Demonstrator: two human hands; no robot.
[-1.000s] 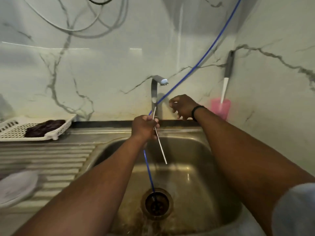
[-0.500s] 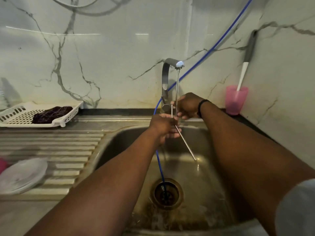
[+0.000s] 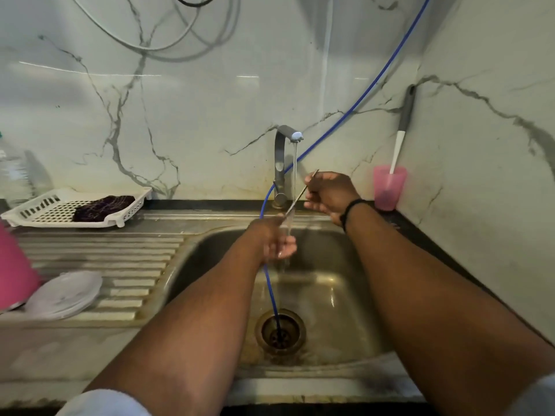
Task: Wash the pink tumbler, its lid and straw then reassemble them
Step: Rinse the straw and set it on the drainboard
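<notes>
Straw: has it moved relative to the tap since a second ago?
Yes. The straw was below the tap, angled down into the sink; now it slants up right of the spout, under the water, in both hands.

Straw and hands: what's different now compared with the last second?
The tap has been turned on; a second ago it was dry. The right hand, then off the straw, now pinches its upper end. The left hand holds the lower end under the stream, and the straw tilts up to the right instead of pointing down into the sink. The blue hose still runs into the drain.
</notes>
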